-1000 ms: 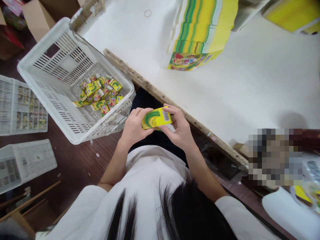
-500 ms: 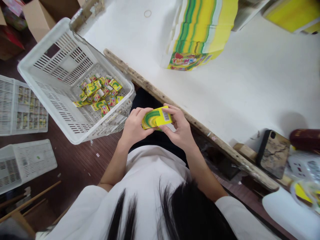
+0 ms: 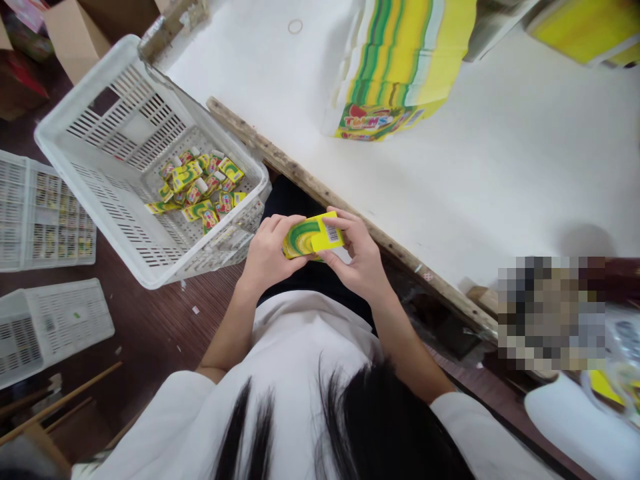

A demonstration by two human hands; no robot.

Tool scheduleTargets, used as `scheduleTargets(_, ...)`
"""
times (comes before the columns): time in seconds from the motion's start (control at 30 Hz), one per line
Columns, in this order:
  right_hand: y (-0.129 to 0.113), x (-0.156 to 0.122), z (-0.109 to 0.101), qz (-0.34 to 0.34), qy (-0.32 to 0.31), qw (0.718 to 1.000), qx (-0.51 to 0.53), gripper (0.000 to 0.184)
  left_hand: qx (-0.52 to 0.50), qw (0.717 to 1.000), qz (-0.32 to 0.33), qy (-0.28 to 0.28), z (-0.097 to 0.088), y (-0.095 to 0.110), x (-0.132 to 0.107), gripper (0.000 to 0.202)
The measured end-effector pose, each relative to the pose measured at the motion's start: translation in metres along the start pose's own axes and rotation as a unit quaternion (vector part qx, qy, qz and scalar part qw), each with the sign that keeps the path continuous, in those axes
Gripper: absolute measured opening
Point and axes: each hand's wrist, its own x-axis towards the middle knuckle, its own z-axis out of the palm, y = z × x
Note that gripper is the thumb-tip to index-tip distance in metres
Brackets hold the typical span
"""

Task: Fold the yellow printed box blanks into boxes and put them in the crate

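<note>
Between my two hands, in front of my white shirt, is a small yellow and green cardboard box (image 3: 309, 237) with a barcode near its right end. My left hand (image 3: 270, 250) is closed on the box's left end. Thumb and fingers of my right hand (image 3: 359, 257) grip the right end, by the barcode. To the left, a white plastic basket (image 3: 90, 193) holds many small boxes (image 3: 197, 183) of the same colours. On the white table ahead stands a stack of yellow and green flat cartons (image 3: 395, 67) with fruit pictures on the front.
A worn wooden edge (image 3: 300, 175) borders the white table (image 3: 510, 173). More white crates (image 3: 65, 327) stand on the dark floor at left, near an open cardboard box (image 3: 75, 37). A rubber band (image 3: 295, 27) lies on the table; items at right are pixelated.
Both hands and the small box are almost where they were. A patch at the right, where a phone was visible, is now pixelated.
</note>
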Motion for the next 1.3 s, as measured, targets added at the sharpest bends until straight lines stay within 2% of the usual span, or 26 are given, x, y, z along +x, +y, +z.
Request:
scheduleTargets(0.53,-0.012,0.001,-0.001,0.002,0.016,1.000,-0.026,0.040,-0.007,1.000,-0.007,0.005,-0.004,0.002,-0.001,0.054)
scheduleTargets(0.77,-0.011,0.002,-0.004,0.001,0.001,1.000,-0.009,0.041,-0.023,1.000,-0.009,-0.001,-0.003,0.003,-0.001,0.054)
scheduleTargets(0.93,-0.007,0.002,-0.002,0.007,0.020,1.000,0.003,0.040,-0.017,1.000,-0.012,-0.002,-0.002,0.000,-0.001,0.054)
scheduleTargets(1.0,-0.005,0.002,-0.002,0.009,0.008,1.000,0.018,0.044,-0.019,1.000,-0.011,-0.006,-0.003,-0.002,-0.001,0.054)
scheduleTargets(1.1,0.000,0.002,-0.004,0.016,-0.011,0.998,0.054,0.062,-0.024,1.000,-0.017,-0.011,-0.004,-0.003,-0.002,0.055)
scheduleTargets(1.17,0.004,0.002,-0.006,0.030,-0.001,0.997,0.068,0.070,-0.022,0.999,-0.030,-0.014,-0.004,-0.003,-0.001,0.056)
scheduleTargets(1.23,0.007,0.001,-0.008,0.049,0.021,0.997,0.063,0.064,-0.022,0.999,-0.041,-0.015,-0.004,-0.005,-0.001,0.056)
scheduleTargets(1.3,0.010,-0.001,-0.010,0.064,0.045,0.996,0.050,0.051,-0.021,0.999,-0.047,-0.002,-0.008,-0.012,-0.001,0.056)
